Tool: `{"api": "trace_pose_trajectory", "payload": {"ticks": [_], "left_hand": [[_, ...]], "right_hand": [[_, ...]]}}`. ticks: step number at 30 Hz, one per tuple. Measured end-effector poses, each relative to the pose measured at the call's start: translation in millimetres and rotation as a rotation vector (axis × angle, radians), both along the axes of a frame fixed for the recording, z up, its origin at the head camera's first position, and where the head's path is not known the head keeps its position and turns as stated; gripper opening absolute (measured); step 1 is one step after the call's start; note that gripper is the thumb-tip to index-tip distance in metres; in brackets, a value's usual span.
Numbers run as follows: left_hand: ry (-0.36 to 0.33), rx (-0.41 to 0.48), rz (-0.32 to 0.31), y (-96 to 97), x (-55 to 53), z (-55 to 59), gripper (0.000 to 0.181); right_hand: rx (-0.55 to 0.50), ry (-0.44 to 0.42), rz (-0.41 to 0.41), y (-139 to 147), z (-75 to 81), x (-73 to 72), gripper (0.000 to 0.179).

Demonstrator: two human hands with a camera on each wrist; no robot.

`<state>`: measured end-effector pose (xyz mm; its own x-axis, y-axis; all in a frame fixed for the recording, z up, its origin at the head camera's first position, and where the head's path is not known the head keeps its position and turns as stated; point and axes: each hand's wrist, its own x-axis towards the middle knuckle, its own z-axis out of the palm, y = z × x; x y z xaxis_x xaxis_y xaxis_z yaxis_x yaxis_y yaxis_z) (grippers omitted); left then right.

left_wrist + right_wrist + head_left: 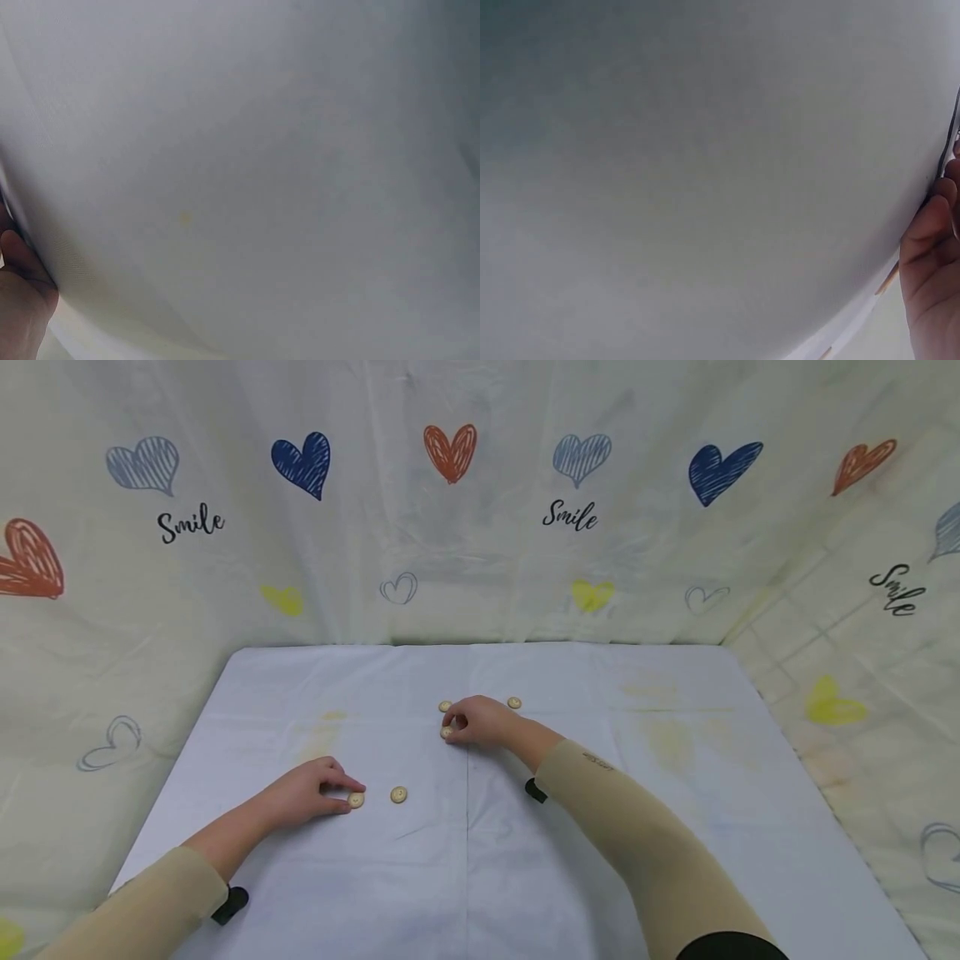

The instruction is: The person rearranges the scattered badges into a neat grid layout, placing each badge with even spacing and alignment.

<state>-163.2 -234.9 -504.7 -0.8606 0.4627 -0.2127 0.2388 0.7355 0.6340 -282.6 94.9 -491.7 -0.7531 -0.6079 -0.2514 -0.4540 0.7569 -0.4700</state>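
Observation:
In the head view my left hand [311, 791] pinches a round wooden button [356, 799] between thumb and fingertips, low over the white cloth. A second, similar button [399, 794] lies just to its right. Farther back, my right hand [483, 722] has thumb and forefinger around another button [447, 732]. Behind those fingertips sits a button [445, 706], and one more button [513, 702] lies beyond the knuckles to the right. The wrist views catch only part of the left hand [26, 300] and part of the right hand [934, 262] at their edges.
A white cloth [600, 860] with faint yellowish stains covers the table. Upright curtains [510, 560] printed with hearts and "Smile" stand behind and at the sides. Both forearms wear beige sleeves [630, 827], with dark straps near the wrists.

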Motion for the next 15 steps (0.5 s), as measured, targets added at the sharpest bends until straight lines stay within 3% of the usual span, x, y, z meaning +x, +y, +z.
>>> {"api": "trace_pose_trajectory", "payload": {"ticks": [15], "left_hand": [[-0.003,-0.004,0.003,0.1,0.1,-1.0,0.028]], "right_hand": [[0.002,-0.021,-0.046,-0.3,2.4,3.8,0.032]]}}
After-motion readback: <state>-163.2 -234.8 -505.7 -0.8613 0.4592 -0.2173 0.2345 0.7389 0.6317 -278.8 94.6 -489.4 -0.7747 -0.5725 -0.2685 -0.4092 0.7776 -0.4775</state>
